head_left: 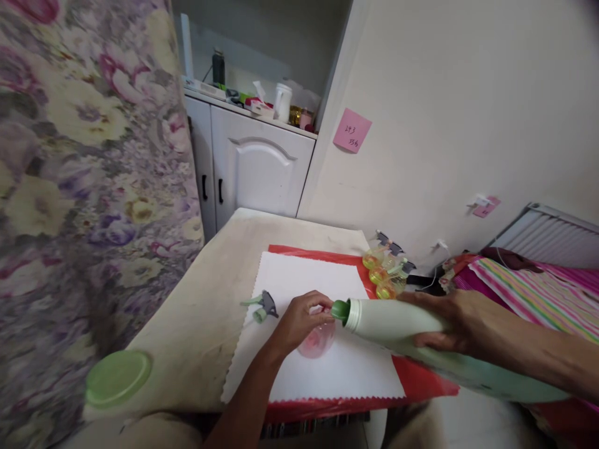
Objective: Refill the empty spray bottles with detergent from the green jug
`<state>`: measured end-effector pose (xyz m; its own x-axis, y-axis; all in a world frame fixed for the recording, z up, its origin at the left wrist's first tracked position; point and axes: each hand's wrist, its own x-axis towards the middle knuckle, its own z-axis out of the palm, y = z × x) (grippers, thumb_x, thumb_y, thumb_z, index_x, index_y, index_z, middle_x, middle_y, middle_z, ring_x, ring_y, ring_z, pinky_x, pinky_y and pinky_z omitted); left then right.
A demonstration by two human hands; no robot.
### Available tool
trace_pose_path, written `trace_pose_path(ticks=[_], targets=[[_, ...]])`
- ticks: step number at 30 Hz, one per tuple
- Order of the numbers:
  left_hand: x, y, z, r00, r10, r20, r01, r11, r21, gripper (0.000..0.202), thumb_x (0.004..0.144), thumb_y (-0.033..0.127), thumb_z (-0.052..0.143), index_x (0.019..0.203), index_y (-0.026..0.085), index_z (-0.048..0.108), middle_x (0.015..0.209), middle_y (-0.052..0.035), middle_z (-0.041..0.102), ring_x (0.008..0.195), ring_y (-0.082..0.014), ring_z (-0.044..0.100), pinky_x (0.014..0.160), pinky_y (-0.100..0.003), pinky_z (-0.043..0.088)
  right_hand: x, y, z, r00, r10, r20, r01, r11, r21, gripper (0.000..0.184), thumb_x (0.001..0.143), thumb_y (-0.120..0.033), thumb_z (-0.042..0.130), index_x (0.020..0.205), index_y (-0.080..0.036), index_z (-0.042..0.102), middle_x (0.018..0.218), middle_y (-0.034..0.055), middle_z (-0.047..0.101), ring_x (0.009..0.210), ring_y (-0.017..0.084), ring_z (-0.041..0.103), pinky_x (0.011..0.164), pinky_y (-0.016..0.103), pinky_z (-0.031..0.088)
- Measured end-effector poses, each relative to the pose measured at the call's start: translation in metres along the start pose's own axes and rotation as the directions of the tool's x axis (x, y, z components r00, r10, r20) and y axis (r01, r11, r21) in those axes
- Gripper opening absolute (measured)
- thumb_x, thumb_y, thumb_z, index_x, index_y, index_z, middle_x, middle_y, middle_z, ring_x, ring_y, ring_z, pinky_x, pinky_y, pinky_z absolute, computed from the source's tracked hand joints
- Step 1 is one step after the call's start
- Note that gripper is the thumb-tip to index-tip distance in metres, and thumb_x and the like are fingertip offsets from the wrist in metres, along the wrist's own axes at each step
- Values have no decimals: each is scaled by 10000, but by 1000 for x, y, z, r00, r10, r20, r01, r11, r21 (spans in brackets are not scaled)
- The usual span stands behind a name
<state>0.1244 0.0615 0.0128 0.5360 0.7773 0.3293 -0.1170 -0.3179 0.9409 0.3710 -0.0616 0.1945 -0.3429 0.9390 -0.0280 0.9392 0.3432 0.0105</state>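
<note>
My left hand [302, 319] is closed around the neck of a clear pink round bottle [316, 344], which stands on a white scallop-edged sheet [365, 374]. My right hand [452, 321] grips a large pale green bottle [390, 319], tilted almost flat with its mouth pointing left. Its darker green spout [340, 310] is at the top of the pink bottle, close to my left fingers. Whether liquid is flowing cannot be made out. Left of my left hand, a grey and green spray trigger head [266, 305] lies on the sheet.
Several yellow-based spray bottles [384, 274] stand at the table's back right corner. A red sheet [423, 380] lies under the white one. A green round lid [118, 377] rests at the front left. Beyond are a floral curtain [103, 187], a white cabinet [262, 162] and a bed [538, 287].
</note>
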Motion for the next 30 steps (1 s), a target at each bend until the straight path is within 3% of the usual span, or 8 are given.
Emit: trace_pose_path(ticks=[4,19,30], targets=[[0,0,0,1000,4,6,-4,1000,-1,126,760,186,666,876,209,710,921,-27,656,902,-183,608,825,-292,429,1,-2,-2,990,55,131,-56,998,5,550,878,-519,541,1363,-266,484,757,42,720,603,204,678,518,263,437],[0,1,0,1000,8,8,-8,1000,25,118,769,218,659,880,207,698,914,-24,650,894,-186,604,818,-302,441,4,-10,-9,986,74,147,-68,997,-42,564,875,-537,530,1354,-241,503,701,47,709,574,215,664,509,277,404],[1,1,0,1000,13,12,-14,1000,23,125,758,190,668,876,201,704,915,-26,650,903,-181,606,824,-291,437,3,-11,-11,983,78,167,-75,997,-26,502,905,-490,503,1334,-232,501,770,81,718,645,225,682,561,273,411]])
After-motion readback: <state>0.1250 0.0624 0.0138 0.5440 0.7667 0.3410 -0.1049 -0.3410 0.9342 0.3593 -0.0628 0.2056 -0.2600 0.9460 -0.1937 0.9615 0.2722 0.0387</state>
